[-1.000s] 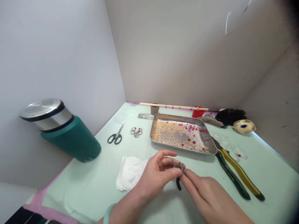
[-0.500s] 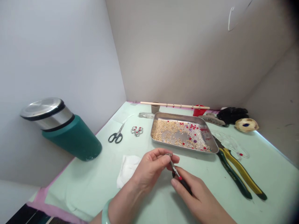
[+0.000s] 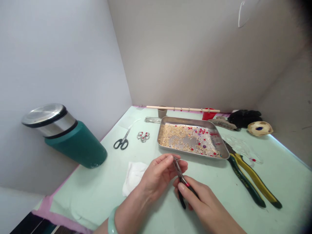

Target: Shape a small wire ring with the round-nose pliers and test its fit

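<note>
Here, near the worktop's front edge, the right hand grips small pliers whose tips meet a tiny piece pinched by the left hand; a slip could drop it.

Bench covered with a pale mint-green sheet; pink edging along its left and near-left border. Plain white wall on the left meets a grey-beige back wall in a corner. Light even and diffuse, brighter along the bench's right edge.
</note>
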Tool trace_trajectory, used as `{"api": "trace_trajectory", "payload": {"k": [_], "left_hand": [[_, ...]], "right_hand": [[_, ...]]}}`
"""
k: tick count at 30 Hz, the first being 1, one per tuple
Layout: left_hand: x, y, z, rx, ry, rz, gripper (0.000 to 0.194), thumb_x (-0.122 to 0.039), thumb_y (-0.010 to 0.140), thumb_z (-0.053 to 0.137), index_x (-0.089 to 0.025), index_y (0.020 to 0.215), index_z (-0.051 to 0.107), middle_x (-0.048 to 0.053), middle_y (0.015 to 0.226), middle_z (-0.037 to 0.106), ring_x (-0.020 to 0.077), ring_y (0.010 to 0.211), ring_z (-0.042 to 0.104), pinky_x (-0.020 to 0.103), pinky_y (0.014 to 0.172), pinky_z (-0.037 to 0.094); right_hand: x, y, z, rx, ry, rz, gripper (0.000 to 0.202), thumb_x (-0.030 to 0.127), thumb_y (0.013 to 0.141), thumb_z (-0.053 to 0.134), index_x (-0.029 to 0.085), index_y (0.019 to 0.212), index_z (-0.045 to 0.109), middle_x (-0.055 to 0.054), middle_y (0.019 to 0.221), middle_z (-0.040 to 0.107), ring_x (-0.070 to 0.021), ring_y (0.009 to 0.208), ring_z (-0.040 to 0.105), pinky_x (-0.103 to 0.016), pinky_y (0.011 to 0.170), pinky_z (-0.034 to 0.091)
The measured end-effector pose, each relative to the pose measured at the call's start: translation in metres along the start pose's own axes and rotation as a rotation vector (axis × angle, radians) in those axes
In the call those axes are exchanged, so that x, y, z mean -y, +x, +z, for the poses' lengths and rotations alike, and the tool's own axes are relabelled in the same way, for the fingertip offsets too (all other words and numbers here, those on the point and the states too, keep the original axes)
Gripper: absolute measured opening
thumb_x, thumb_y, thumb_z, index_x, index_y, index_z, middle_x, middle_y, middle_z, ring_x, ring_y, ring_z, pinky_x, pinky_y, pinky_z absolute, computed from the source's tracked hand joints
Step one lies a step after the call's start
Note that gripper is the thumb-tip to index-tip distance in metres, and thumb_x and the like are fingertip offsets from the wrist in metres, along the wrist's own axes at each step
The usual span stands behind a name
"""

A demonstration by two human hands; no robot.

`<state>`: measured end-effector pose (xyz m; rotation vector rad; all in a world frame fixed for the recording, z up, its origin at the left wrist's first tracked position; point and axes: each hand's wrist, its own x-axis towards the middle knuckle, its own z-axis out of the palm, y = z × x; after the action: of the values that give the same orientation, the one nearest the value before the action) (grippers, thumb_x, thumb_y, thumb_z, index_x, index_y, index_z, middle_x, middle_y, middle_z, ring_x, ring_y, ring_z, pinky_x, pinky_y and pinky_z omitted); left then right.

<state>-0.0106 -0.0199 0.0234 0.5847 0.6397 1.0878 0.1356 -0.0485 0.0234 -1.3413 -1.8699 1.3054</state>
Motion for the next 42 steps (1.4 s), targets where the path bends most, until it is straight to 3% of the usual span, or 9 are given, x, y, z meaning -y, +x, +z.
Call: {"api": "trace_trajectory", "payload": {"k": [8,14,20,24,28,31,34,38,42], "left_hand": [[0.000,0.001,0.001,0.050,0.004,0.024,0.026,-0.020,0.083,0.058,-0.014,0.107,0.056,0.013,0.099,0.065,0.0205,0.090,0.061,0.026,0.065,0.041],[0.002,-0.003,0.000,0.163,0.151,0.117,0.030,-0.021,0.083,0.059,-0.014,0.112,0.054,0.012,0.104,0.064,0.0196,0.095,0.059,0.026,0.071,0.042],[-0.001,-0.012,0.003,0.317,0.351,0.196,0.037,-0.022,0.085,0.057,-0.021,0.121,0.048,0.009,0.111,0.061,0.0146,0.084,0.060,0.029,0.075,0.047],[-0.002,-0.015,0.003,0.344,0.483,0.245,0.043,-0.021,0.086,0.056,-0.024,0.127,0.044,0.009,0.116,0.061,0.0176,0.099,0.058,0.031,0.083,0.046],[-0.003,-0.014,0.002,0.328,0.610,0.278,0.055,-0.021,0.078,0.066,-0.026,0.128,0.043,0.008,0.128,0.054,0.0215,0.118,0.048,0.036,0.100,0.038],[-0.002,-0.012,0.002,0.275,0.772,0.199,0.054,-0.022,0.077,0.067,-0.024,0.127,0.046,0.008,0.126,0.055,0.0216,0.114,0.051,0.037,0.099,0.039],[0.000,-0.011,0.004,0.357,0.880,0.047,0.039,-0.025,0.083,0.057,-0.020,0.121,0.051,0.007,0.104,0.065,0.0186,0.093,0.061,0.034,0.086,0.047],[0.002,-0.011,0.007,0.402,1.034,-0.027,0.033,-0.034,0.079,0.061,-0.018,0.109,0.059,0.003,0.092,0.066,0.0176,0.084,0.060,0.030,0.076,0.048],[0.002,-0.016,0.012,0.406,1.128,-0.071,0.040,-0.041,0.080,0.059,-0.018,0.112,0.056,0.003,0.088,0.066,0.0164,0.077,0.061,0.026,0.069,0.047]], "right_hand": [[-0.011,0.002,0.009,-0.166,-0.035,-0.131,0.025,0.037,0.091,0.038,0.020,0.086,0.055,-0.005,0.088,0.057,-0.0193,0.084,0.055,-0.029,0.075,0.043],[-0.019,-0.001,0.009,-0.133,-0.058,-0.186,0.025,0.033,0.093,0.036,0.019,0.083,0.054,-0.003,0.076,0.059,-0.0159,0.068,0.056,-0.027,0.065,0.045],[-0.022,-0.003,-0.006,-0.059,-0.007,-0.169,0.023,0.031,0.092,0.037,0.019,0.081,0.053,0.000,0.070,0.059,-0.0144,0.064,0.056,-0.025,0.062,0.044],[-0.024,-0.006,-0.011,-0.073,-0.015,-0.180,0.027,0.033,0.091,0.040,0.020,0.071,0.050,0.000,0.069,0.056,-0.0142,0.062,0.053,-0.023,0.058,0.042],[-0.021,-0.010,-0.016,-0.103,0.023,-0.170,0.024,0.035,0.091,0.039,0.020,0.082,0.056,-0.001,0.071,0.056,-0.0160,0.067,0.054,-0.025,0.063,0.044],[-0.017,-0.012,-0.021,-0.106,0.066,-0.138,0.028,0.036,0.090,0.042,0.020,0.071,0.055,-0.001,0.072,0.056,-0.0165,0.070,0.055,-0.025,0.066,0.045],[-0.016,-0.013,-0.025,-0.105,0.140,-0.102,0.029,0.037,0.088,0.047,0.020,0.067,0.055,-0.001,0.072,0.058,-0.0158,0.071,0.054,-0.024,0.067,0.044],[-0.025,-0.019,-0.033,-0.038,0.240,0.013,0.030,0.044,0.086,0.051,0.019,0.071,0.060,0.001,0.062,0.052,-0.0119,0.058,0.047,-0.021,0.057,0.040],[-0.041,-0.023,-0.042,0.044,0.340,0.149,0.039,0.056,0.082,0.051,0.020,0.089,0.066,0.002,0.056,0.049,-0.0097,0.050,0.040,-0.019,0.047,0.034]]}}
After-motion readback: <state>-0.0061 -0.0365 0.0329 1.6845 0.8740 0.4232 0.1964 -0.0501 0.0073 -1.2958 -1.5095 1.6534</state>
